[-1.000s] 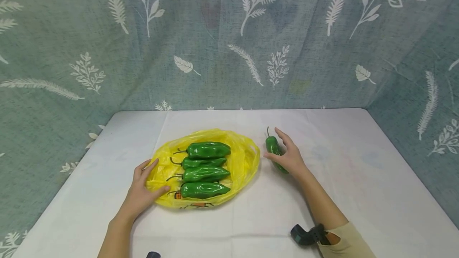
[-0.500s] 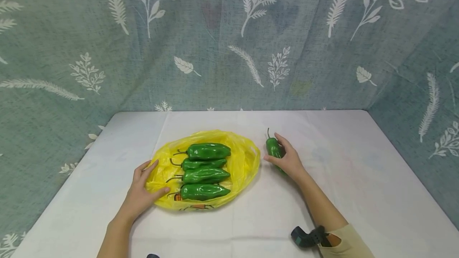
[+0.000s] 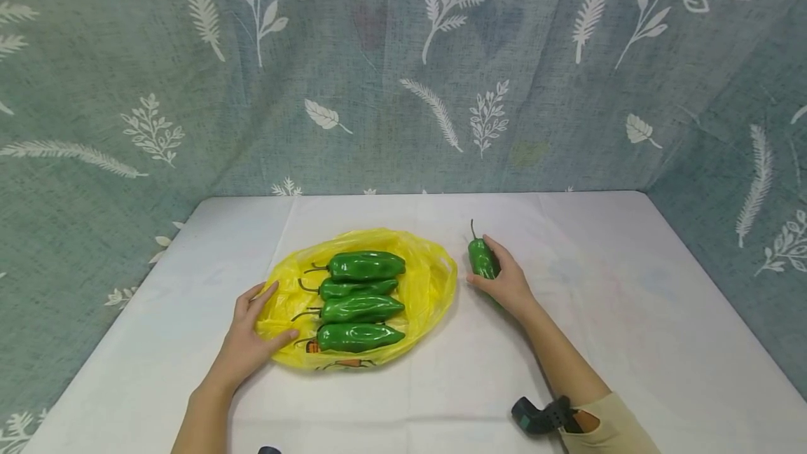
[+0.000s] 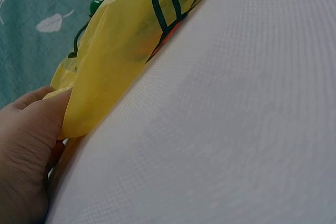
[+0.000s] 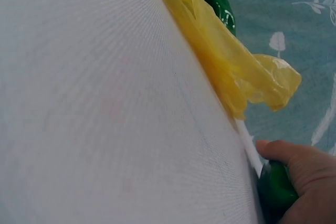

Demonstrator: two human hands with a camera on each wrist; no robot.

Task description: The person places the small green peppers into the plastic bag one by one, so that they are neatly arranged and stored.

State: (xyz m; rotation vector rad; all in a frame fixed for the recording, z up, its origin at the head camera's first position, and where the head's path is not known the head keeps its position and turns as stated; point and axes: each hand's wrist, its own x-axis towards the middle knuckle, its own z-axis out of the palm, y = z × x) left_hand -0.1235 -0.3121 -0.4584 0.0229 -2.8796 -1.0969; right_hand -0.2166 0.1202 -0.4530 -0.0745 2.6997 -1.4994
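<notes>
A yellow plastic bag (image 3: 435,286) lies spread with its mouth up, and several glossy green peppers (image 3: 361,308) rest in it in a row, stems to the left. My left hand (image 3: 246,338) holds the bag's left edge, the thumb over the rim; the left wrist view shows the bag's film (image 4: 110,61) by the thumb. To the right of the bag, my right hand (image 3: 509,284) grips another green pepper (image 3: 482,259), its stem pointing away from me. In the right wrist view that pepper (image 5: 276,187) sits under the thumb; its lower end is hidden by the hand.
A white cloth (image 3: 605,314) covers the table. Behind it and at both sides hangs a green-grey curtain (image 3: 378,125) with white leaf prints. A black wrist camera (image 3: 536,415) is strapped on the right forearm.
My right hand has closed round the single pepper, which has shifted slightly and turned a little more upright in the head view. The left hand and the bag stay in place.
</notes>
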